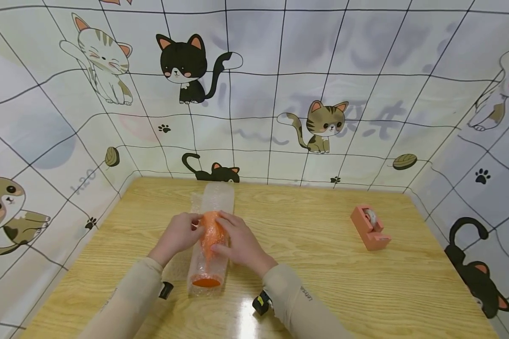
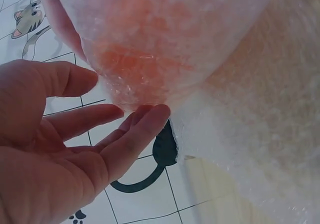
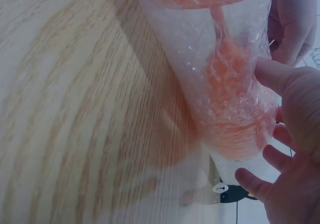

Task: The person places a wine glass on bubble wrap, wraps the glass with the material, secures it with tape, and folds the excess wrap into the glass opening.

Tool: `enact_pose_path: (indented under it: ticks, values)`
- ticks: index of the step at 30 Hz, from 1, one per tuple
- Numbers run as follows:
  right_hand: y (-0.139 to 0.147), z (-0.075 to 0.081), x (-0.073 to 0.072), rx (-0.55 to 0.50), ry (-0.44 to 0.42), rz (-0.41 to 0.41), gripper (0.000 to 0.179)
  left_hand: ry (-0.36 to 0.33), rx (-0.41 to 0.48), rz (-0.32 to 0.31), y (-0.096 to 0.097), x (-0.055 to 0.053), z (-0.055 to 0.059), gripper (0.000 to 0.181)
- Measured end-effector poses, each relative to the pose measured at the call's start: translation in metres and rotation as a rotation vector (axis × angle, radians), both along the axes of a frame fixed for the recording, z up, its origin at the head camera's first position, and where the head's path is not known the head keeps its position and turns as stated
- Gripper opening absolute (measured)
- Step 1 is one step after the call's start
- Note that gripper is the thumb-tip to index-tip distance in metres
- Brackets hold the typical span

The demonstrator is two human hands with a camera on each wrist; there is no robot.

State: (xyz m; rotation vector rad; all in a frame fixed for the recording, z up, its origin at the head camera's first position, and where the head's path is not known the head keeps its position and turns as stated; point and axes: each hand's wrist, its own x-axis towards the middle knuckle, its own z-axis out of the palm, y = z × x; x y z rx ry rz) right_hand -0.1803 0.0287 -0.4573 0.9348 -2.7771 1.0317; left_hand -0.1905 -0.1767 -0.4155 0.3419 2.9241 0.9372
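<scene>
An orange object with a round flat end and a narrow stem shows through clear bubble wrap (image 1: 210, 268); its kind is blurred by the layers. The bundle lies lengthwise on the table, its round end toward me. My left hand (image 1: 182, 237) touches its left side near the far end. In the left wrist view, the left fingertips (image 2: 159, 113) meet the wrap and the thumb stands apart from them. From the right, my right hand (image 1: 242, 242) rests on the bundle, thumb on top. The right wrist view shows its other fingers (image 3: 254, 183) loosely spread beside the wrap.
A pink tape dispenser (image 1: 369, 228) with a roll of tape stands on the right of the wooden table (image 1: 322, 273). More bubble wrap reaches past the bundle toward the back wall. Cloth printed with cats (image 1: 254, 94) encloses the table's back and sides.
</scene>
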Motion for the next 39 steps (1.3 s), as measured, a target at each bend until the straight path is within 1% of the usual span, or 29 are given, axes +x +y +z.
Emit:
enact_pose_path:
  ticks: [3, 5, 8, 10, 12, 18, 26, 31, 35, 39]
  values:
    - [-0.002, -0.001, 0.0, 0.012, 0.019, -0.006, 0.071, -0.007, -0.019, -0.017, 0.002, 0.0, 0.001, 0.034]
    - [-0.002, -0.002, 0.001, 0.011, 0.012, -0.005, 0.072, -0.027, -0.04, -0.018, 0.003, 0.0, 0.001, 0.032]
    - [-0.002, -0.006, 0.001, -0.006, -0.021, 0.007, 0.075, -0.063, -0.067, 0.007, 0.005, 0.001, 0.002, 0.036]
    - [-0.001, -0.008, 0.001, -0.026, -0.043, 0.018, 0.077, -0.081, -0.068, 0.028, 0.007, 0.002, 0.001, 0.04]
    - [0.0, -0.01, 0.001, -0.058, -0.064, 0.031, 0.079, -0.082, -0.064, 0.048, 0.008, 0.002, 0.001, 0.042]
    - [0.004, -0.009, -0.001, -0.156, -0.104, 0.083, 0.085, -0.066, -0.062, 0.07, 0.014, 0.003, 0.0, 0.045]
    - [0.006, -0.01, -0.004, -0.243, -0.135, 0.14, 0.08, -0.057, -0.075, 0.105, 0.015, 0.003, 0.001, 0.052]
    - [0.006, -0.012, -0.006, -0.311, -0.151, 0.187, 0.075, -0.114, -0.072, 0.126, 0.013, 0.001, 0.0, 0.052]
    - [0.006, -0.013, -0.005, -0.297, -0.11, 0.18, 0.072, -0.181, -0.068, 0.143, 0.009, -0.003, 0.001, 0.055]
    - [0.006, -0.013, -0.004, -0.262, -0.093, 0.156, 0.071, -0.22, -0.066, 0.144, 0.001, -0.007, -0.001, 0.062]
